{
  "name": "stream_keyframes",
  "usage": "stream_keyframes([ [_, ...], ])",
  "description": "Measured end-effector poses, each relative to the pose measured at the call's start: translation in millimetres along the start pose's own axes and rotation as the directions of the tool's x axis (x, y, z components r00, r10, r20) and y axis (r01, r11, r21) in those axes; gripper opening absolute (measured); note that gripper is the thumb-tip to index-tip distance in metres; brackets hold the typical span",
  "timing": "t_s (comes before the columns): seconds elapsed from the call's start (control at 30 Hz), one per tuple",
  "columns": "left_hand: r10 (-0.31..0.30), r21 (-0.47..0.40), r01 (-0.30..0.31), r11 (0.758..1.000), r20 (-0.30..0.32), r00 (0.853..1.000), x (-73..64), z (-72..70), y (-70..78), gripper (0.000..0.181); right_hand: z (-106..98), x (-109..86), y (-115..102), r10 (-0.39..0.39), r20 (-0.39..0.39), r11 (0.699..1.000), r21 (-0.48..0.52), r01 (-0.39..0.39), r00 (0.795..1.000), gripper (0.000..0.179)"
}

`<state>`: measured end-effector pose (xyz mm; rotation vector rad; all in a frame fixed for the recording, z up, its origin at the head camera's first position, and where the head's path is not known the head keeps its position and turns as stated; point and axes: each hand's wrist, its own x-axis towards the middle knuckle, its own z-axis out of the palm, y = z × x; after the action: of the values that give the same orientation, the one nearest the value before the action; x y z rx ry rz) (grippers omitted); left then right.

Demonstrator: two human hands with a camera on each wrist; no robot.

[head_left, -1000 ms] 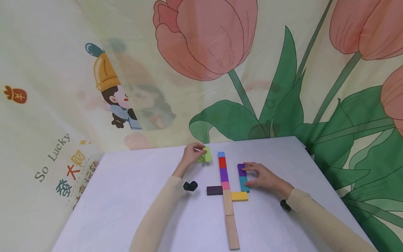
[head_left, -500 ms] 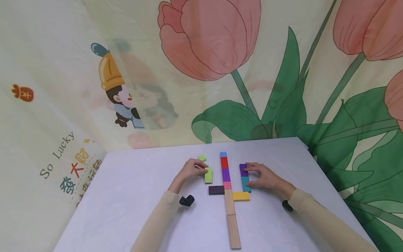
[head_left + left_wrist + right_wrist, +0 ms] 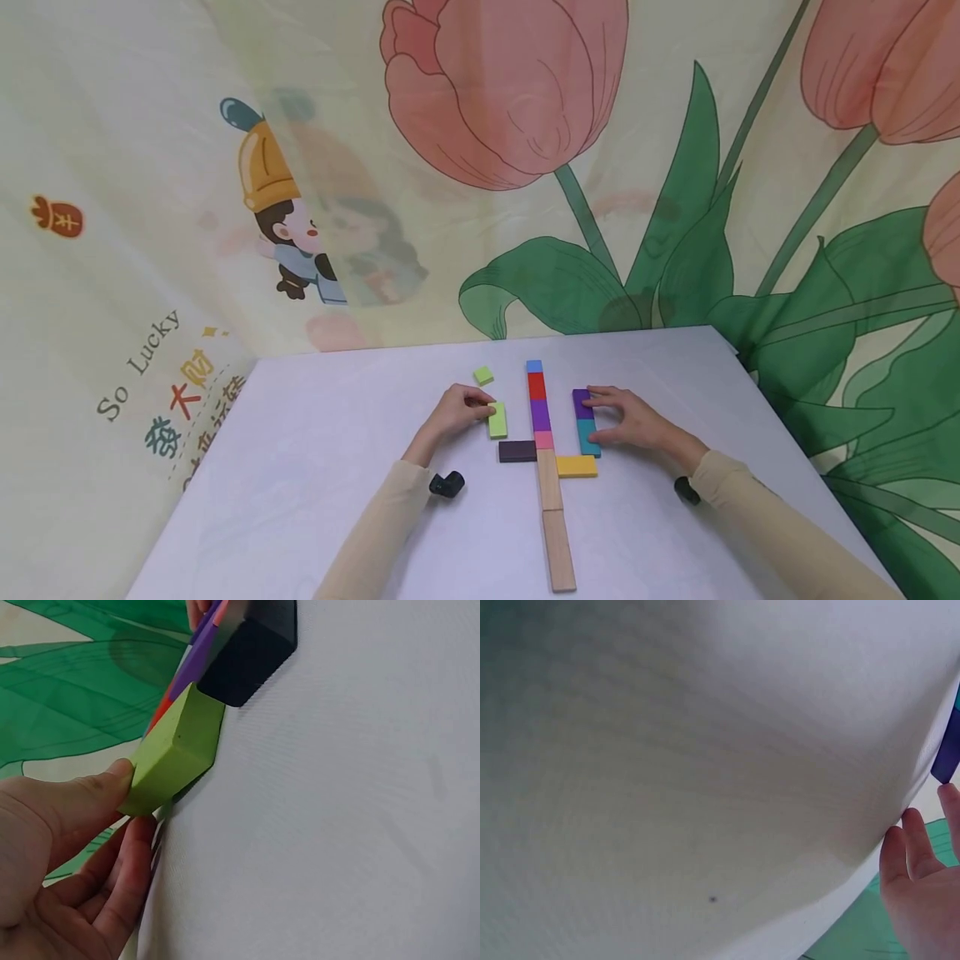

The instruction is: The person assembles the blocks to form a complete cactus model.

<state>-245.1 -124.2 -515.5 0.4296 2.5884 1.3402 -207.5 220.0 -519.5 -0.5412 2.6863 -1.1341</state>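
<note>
My left hand (image 3: 453, 415) pinches the near light-green block (image 3: 497, 420) at its end, thumb on one side and fingers below in the left wrist view. The block is close to the table, left of a straight row of blocks. My right hand (image 3: 633, 419) rests at the right side of a purple block (image 3: 582, 404) and a teal block (image 3: 588, 437) laid end to end. Its fingertips touch the purple one and its thumb is at the teal one. In the right wrist view, the fingers (image 3: 915, 844) are mostly straight, with one tip at the purple block's end.
The row runs from a small blue block (image 3: 534, 366) through red (image 3: 537, 386), purple (image 3: 540, 415) and pink (image 3: 543, 439) to two plain wood blocks (image 3: 557, 550). A black block (image 3: 517, 451) and a yellow block (image 3: 577, 467) branch sideways. A small light-green block (image 3: 483, 375) lies behind my left hand.
My left hand has drawn the longer light-green block nearer, away from the small green one, and lined it up behind the black block. The right hand has stayed by the purple and teal blocks.
</note>
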Motion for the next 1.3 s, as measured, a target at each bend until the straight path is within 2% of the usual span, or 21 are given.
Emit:
stream_keyframes([
  [0.4,0.040,0.009,-0.040,0.999,-0.022,0.999,2.5,4.4,-3.8,0.010,-1,-0.1,6,-0.018,-0.004,1.000,0.001,0.018,1.000,0.061],
  [0.57,0.062,0.007,-0.062,0.998,-0.006,0.998,1.6,2.8,-4.0,0.009,-1,1.1,5,-0.023,-0.007,1.000,-0.001,0.023,1.000,0.061],
  [0.67,0.104,-0.008,-0.104,0.995,0.014,0.994,-1.8,-0.1,-1.9,0.019,-2,1.5,4,-0.016,-0.011,1.000,0.001,0.016,1.000,0.061],
  [0.73,0.135,0.041,-0.137,0.990,0.049,0.990,-6.9,-1.1,-0.1,0.038,-2,2.5,3,-0.018,-0.012,1.000,-0.002,0.018,1.000,0.061],
  [0.8,0.155,0.158,-0.171,0.973,0.109,0.982,-14.1,-0.4,3.4,0.064,-2,3.4,3,-0.025,-0.010,1.000,-0.003,0.025,1.000,0.061],
  [0.83,0.163,0.233,-0.192,0.953,0.140,0.977,-17.7,0.8,5.4,0.077,-2,3.7,2,-0.025,-0.009,1.000,-0.002,0.025,1.000,0.062],
  [0.9,0.165,0.389,-0.230,0.892,0.193,0.967,-23.8,4.9,8.4,0.099,-1,4.1,2,-0.023,-0.010,1.000,0.006,0.023,1.000,0.061],
  [0.97,0.162,0.495,-0.249,0.832,0.213,0.964,-28.0,9.2,12.0,0.109,-1,3.3,2,-0.029,-0.010,1.000,0.004,0.029,1.000,0.061],
  [1.03,0.160,0.545,-0.249,0.801,0.206,0.965,-29.8,13.1,14.0,0.109,-1,2.7,3,-0.027,-0.012,1.000,0.009,0.027,1.000,0.061],
  [1.1,0.154,0.564,-0.239,0.791,0.195,0.969,-30.7,15.4,14.9,0.104,0,2.1,3,-0.028,-0.011,1.000,0.006,0.028,1.000,0.060],
  [1.3,0.141,0.549,-0.226,0.805,0.194,0.971,-31.4,16.9,15.7,0.097,0,0.7,3,-0.016,-0.008,1.000,-0.004,0.016,1.000,0.060],
])
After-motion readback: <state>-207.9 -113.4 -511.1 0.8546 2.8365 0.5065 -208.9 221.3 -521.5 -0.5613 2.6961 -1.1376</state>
